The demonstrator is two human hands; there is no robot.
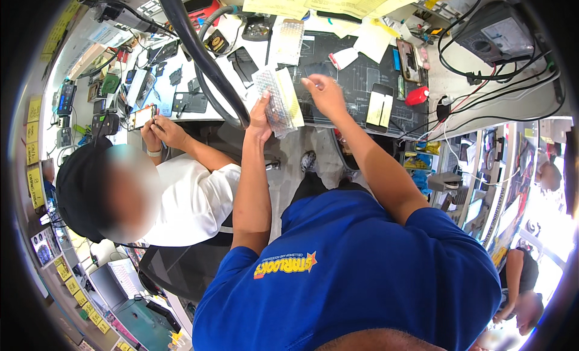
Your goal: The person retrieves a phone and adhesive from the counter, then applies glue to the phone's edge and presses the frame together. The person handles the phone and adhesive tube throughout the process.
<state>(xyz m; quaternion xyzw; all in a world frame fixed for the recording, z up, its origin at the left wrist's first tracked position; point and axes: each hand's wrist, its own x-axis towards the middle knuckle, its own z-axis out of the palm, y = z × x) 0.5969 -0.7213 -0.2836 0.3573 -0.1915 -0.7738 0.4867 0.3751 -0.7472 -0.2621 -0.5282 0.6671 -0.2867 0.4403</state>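
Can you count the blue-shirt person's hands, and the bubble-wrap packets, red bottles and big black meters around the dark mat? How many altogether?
Hands: 2 (left hand, right hand)
Bubble-wrap packets: 2 (held packet, packet lying beyond it)
Red bottle: 1
Black meter: 1
Total: 6

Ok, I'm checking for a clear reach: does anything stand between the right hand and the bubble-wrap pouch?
Only a yellow paper strip, at the right edge of the bubble-wrap pouch, toward the right hand; otherwise nothing visible.
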